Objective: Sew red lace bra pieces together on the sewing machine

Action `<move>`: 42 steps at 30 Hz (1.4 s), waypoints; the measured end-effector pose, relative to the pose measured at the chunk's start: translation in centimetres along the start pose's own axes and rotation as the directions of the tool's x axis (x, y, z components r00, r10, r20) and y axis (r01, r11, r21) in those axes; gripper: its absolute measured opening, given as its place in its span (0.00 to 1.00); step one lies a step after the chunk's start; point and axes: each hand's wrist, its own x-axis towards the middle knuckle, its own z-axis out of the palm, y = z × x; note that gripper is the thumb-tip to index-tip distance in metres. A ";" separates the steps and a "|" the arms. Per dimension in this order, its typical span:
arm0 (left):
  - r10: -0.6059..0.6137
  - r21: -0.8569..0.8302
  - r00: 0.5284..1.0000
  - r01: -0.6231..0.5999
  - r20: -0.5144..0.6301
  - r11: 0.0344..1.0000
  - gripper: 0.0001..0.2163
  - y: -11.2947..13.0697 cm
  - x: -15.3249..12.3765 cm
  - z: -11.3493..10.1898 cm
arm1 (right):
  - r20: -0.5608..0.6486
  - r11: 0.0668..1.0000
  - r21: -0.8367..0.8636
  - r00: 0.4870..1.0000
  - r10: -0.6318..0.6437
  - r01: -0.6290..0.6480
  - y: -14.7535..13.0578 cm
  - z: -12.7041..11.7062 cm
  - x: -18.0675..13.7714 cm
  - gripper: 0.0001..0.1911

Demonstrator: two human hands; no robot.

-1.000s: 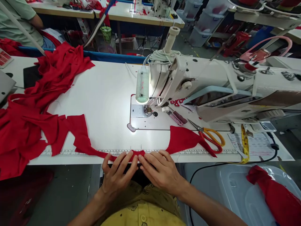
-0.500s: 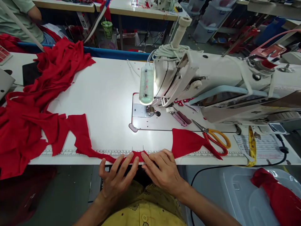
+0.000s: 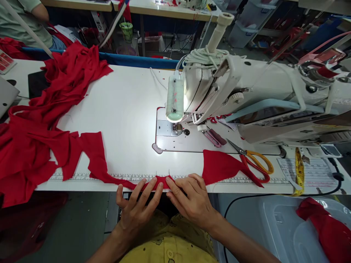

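A red fabric strip (image 3: pixel 162 180) lies along the front table edge, over a printed ruler scale (image 3: pixel 137 176). On its left part rest the spread, straight fingers of my left hand (image 3: pixel 138 206); the thumb stands apart. My right hand (image 3: pixel 192 199) lays its stretched fingers on the strip just to the right, fingertips pressing the cloth at the edge. Between the two hands a short piece of red cloth shows. Beyond my right fingers the cloth widens into a red panel (image 3: pixel 219 166). Leftward the strip joins a large red fabric pile (image 3: pixel 63 98).
A sewing machine (image 3: pixel 219 87) with a lit lamp (image 3: pixel 175 96) stands behind my hands. Orange-handled scissors (image 3: pixel 255 160), a purple thread snipper (image 3: pixel 212 138) and a yellow measuring tape (image 3: pixel 299 171) lie at right. A plastic bin (image 3: pixel 270 219) holds red cloth. Another person (image 3: pixel 22 25) sits beyond.
The view has shifted slightly, so the machine and scissors appear a little farther right. Both hands stay in place on the red strip.
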 end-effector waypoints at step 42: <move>-0.194 -0.638 0.787 0.595 0.585 0.490 0.13 -2.8 10.2 -3.1 | 0.180 0.653 0.662 0.924 0.337 -0.367 2.4 -3.4 3.6 0.17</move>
